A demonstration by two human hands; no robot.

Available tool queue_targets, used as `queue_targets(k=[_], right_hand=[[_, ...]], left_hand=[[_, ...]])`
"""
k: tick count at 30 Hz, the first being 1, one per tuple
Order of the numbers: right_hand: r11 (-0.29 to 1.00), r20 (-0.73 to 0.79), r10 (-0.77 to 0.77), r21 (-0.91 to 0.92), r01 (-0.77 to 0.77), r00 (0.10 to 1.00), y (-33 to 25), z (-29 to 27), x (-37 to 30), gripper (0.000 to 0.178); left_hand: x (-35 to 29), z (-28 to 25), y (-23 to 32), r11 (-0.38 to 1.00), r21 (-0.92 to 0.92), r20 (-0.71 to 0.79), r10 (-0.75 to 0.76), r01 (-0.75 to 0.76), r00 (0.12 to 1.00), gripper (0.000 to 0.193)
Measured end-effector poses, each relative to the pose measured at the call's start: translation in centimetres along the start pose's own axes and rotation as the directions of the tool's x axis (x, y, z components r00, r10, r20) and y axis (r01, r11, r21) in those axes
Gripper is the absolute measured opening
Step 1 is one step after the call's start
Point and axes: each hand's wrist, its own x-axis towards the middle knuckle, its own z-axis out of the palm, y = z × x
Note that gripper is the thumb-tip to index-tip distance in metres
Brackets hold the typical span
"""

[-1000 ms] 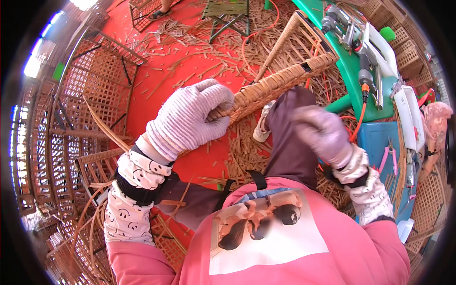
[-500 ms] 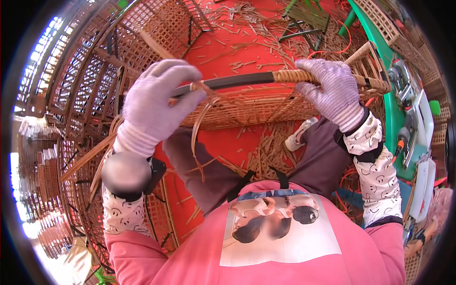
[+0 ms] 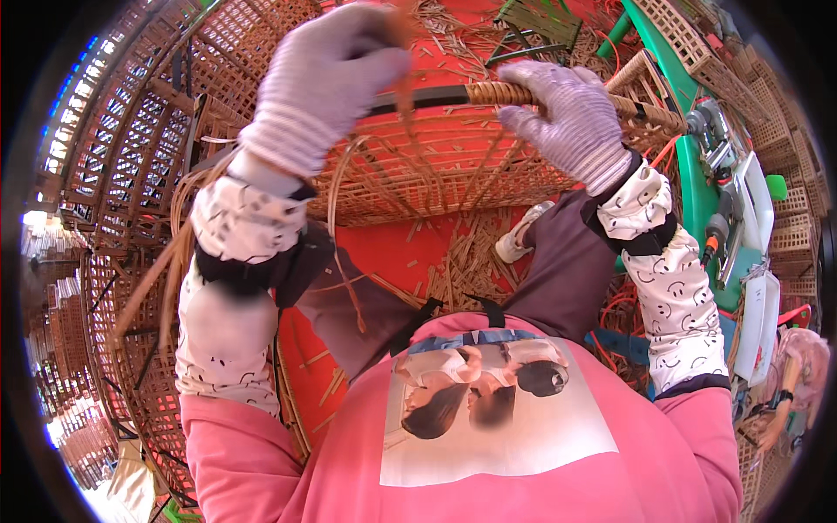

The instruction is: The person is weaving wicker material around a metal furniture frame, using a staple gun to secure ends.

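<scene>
A wide woven basket rests across my lap, its long rim pole crossing in front of me. Pale cane wrapping covers part of that pole; a dark stretch lies bare to its left. My right hand, in a striped lilac glove, is closed round the wrapped part. Raised above the rim, my gloved left hand pinches a brown cane strip, blurred by motion, which runs down to the pole. A loose cane end dangles below the rim.
Woven racks and baskets are stacked at left. Cut strips litter the red floor. At right, a green table carries power tools and white trays. A small folding stool stands ahead. Another person's arm shows at lower right.
My left hand has risen away from the rim, pulling the cane strip up. The basket and my right hand sit slightly higher and further left in view, the right hand still gripping the wrapped pole.
</scene>
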Motion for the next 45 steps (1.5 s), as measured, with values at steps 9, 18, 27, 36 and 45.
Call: queue_targets(k=[9, 18, 27, 36, 45], right_hand=[[0.772, 0.059, 0.107, 0.624, -0.121, 0.992, -0.6, 0.3, 1.8, 0.032], [0.667, 0.032, 0.095, 0.740, -0.087, 0.995, -0.5, -0.3, 2.4, 0.034], [0.588, 0.154, 0.121, 0.785, -0.196, 0.981, 0.6, -0.1, 2.3, 0.033], [0.293, 0.248, 0.176, 0.910, -0.292, 0.953, 0.2, -0.3, 1.5, 0.039], [-0.387, 0.323, 0.263, 0.898, -0.208, 0.909, -3.6, -2.8, 0.3, 0.046]], left_hand=[[2.7, 4.8, 5.4, 0.992, -0.093, -0.019, 0.081, -0.083, 0.997, 0.010], [-13.5, 0.6, 0.0, 0.938, 0.020, -0.358, -0.318, 0.347, 0.878, 0.031], [-8.5, 1.7, 2.7, 0.749, -0.631, 0.044, -0.224, 0.201, 0.974, 0.044], [-1.1, 1.3, -2.1, 0.691, -0.673, -0.225, 0.146, -0.262, 0.963, 0.043], [-3.0, 6.0, 2.1, 0.719, 0.695, 0.305, -0.254, -0.032, 0.918, 0.058]])
